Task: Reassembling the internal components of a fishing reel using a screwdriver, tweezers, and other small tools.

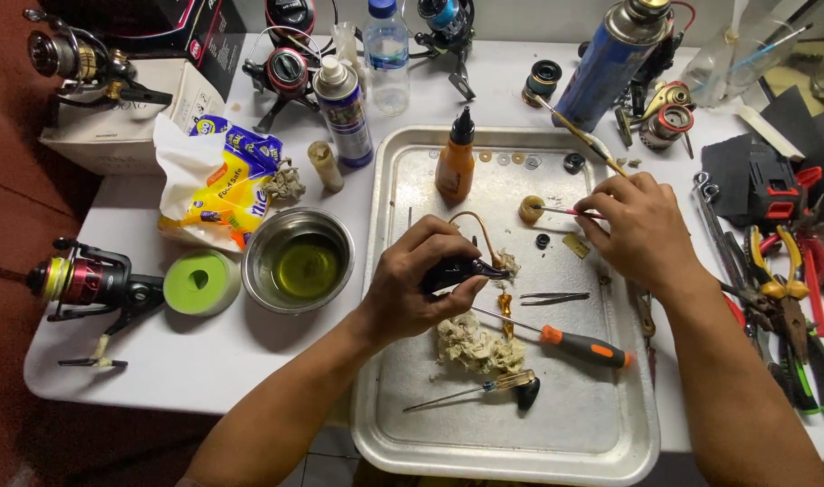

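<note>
White desk (pixel 205 361), crowded with gear. A metal tray (pixel 601 433) sits at its near edge, right of centre, and both hands work over the tray's far half.

Around the tray: a red-and-black fishing reel (pixel 83 281) at the desk's left edge, a steel bowl of yellowish oil (pixel 297 261) just beside the tray's left rim, a blue spray can (pixel 343 110) and a clear water bottle (pixel 387 56) toward the far edge, pliers (pixel 782 289) along the right edge.

On the tray: an orange squeeze bottle (pixel 454 162) upright near the far-left corner, a wad of greasy cloth (pixel 475 344) in the middle, an orange-handled screwdriver (pixel 570 343) lying left to right just beyond it, tweezers (pixel 556 298) flat between the hands.

Left hand (pixel 421 289) is clenched around a dark reel part (pixel 457 271) with a curved wire bail arching off it, held above the tray's middle, nose pointing right.

Right hand (pixel 642 225) pinches a thin brush (pixel 556 211), its shaft running nearly level from right to left. The tip touches a small round tan gear (pixel 530 209) resting on the tray floor toward the far edge.

Key relation: the gear lies left of the right hand, in line with the brush shaft, and beyond and to the right of the left hand. The right hand is the nearer one; the left hand is occupied and apart from the gear.
</note>
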